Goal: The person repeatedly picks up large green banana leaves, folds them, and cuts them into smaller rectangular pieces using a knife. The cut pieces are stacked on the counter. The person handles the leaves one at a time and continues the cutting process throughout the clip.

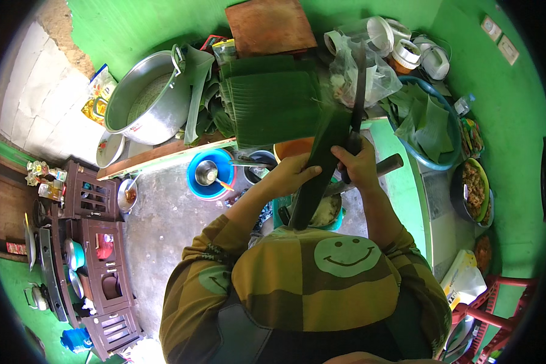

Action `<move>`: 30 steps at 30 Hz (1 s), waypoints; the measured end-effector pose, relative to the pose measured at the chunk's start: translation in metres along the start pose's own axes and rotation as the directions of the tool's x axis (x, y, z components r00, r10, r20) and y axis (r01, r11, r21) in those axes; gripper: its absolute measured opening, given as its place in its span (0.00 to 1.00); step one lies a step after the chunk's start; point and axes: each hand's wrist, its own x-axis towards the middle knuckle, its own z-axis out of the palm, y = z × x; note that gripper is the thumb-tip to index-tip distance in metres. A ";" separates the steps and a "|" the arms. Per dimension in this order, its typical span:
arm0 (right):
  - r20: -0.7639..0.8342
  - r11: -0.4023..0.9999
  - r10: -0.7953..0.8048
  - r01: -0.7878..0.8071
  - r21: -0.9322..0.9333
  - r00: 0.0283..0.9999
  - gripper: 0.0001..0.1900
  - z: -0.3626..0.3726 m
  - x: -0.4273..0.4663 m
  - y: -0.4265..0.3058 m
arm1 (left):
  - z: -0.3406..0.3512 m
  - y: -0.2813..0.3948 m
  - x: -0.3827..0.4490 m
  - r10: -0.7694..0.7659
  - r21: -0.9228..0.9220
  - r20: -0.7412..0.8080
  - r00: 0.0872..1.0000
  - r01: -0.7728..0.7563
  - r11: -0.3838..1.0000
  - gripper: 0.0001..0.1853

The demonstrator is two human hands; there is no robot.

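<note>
My left hand [295,175] holds a long folded strip of banana leaf [323,168] that slants from the counter down towards my chest. In my right hand [359,164] is the handle of a long dark-bladed knife [359,86]; its blade points away from me, close to the right edge of the leaf. My right thumb rests near that leaf edge. Beyond my left hand lies a stack of cut banana leaf sheets [273,109]. A clear plastic bag [368,77] lies behind the blade.
A large aluminium pot [148,98] stands left on the counter. A teal basin [454,136] with leaf pieces and a bowl of food [474,191] are at right. On the floor are a blue bucket [229,170] and an orange bowl [295,148]. A brown board [270,27] leans behind the leaves.
</note>
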 end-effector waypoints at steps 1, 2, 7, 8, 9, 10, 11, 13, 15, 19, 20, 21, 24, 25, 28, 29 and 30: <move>0.012 1.000 -0.019 0.019 -0.014 1.000 0.10 -0.001 0.002 -0.001 | 0.000 0.004 -0.005 -0.001 0.116 -0.027 1.000 0.004 0.993 0.14; 0.024 0.999 -0.037 0.038 -0.027 0.999 0.10 -0.003 0.003 -0.001 | -0.001 0.008 -0.010 0.000 0.231 -0.053 0.999 0.012 0.973 0.13; 0.006 0.989 -0.076 0.076 -0.128 0.997 0.11 -0.003 0.006 -0.001 | -0.011 0.005 -0.020 0.039 0.633 -0.040 0.998 -0.005 0.774 0.10; -0.013 0.991 -0.082 0.080 -0.110 0.997 0.11 -0.006 0.008 -0.001 | -0.013 -0.004 -0.022 0.037 0.628 -0.026 0.999 -0.012 0.778 0.10; -0.037 0.993 -0.086 0.083 -0.090 0.996 0.12 -0.009 0.009 -0.002 | -0.017 -0.008 -0.024 0.035 0.624 -0.009 0.999 -0.022 0.781 0.09; -0.057 0.989 -0.099 0.092 -0.114 0.993 0.13 -0.014 0.010 -0.004 | -0.023 -0.010 -0.026 0.048 0.659 -0.049 0.998 -0.004 0.752 0.08; -0.065 0.992 -0.094 0.088 -0.090 0.993 0.13 -0.017 0.010 -0.007 | -0.033 -0.010 -0.029 0.063 0.692 -0.088 0.994 0.016 0.722 0.07; -0.094 0.996 -0.088 0.085 -0.037 0.992 0.14 -0.025 0.009 -0.013 | -0.061 -0.016 -0.030 0.061 0.714 -0.264 0.963 0.153 0.683 0.05; -0.141 0.995 -0.089 0.083 -0.053 0.986 0.14 -0.036 0.009 -0.014 | -0.108 -0.019 -0.030 0.283 0.693 -0.441 0.852 0.122 0.710 0.03; -0.175 0.997 -0.071 0.064 -0.049 0.982 0.14 -0.038 -0.002 -0.022 | -0.192 0.016 -0.006 0.400 0.721 -0.661 0.635 0.388 0.574 0.10; -0.164 0.996 -0.084 0.075 -0.056 0.983 0.14 -0.038 -0.003 -0.022 | -0.211 0.020 0.002 0.358 0.718 -0.670 0.651 0.446 0.534 0.10; -0.155 0.994 -0.095 0.086 -0.065 0.983 0.14 -0.039 -0.004 -0.022 | -0.226 0.019 0.012 0.344 0.727 -0.663 0.665 0.463 0.506 0.10; -0.133 0.992 -0.087 0.074 -0.101 0.987 0.13 -0.041 -0.006 -0.013 | -0.250 0.013 0.037 0.282 0.739 -0.657 0.699 0.526 0.421 0.11; -0.134 0.991 -0.086 0.071 -0.111 0.987 0.13 -0.041 -0.007 -0.013 | -0.253 0.015 0.044 0.245 0.730 -0.671 0.700 0.563 0.388 0.12; -0.085 0.996 -0.075 0.071 -0.052 0.994 0.13 -0.037 -0.007 -0.018 | -0.263 -0.005 0.051 0.360 0.759 -0.650 0.669 0.559 0.333 0.16; -0.064 0.997 -0.065 0.062 -0.044 0.996 0.13 -0.036 -0.006 -0.019 | -0.268 -0.010 0.054 0.318 0.751 -0.659 0.682 0.574 0.327 0.18; -0.057 0.998 -0.058 0.056 -0.038 0.997 0.13 -0.036 -0.006 -0.020 | -0.266 -0.009 0.057 0.274 0.747 -0.662 0.698 0.582 0.321 0.21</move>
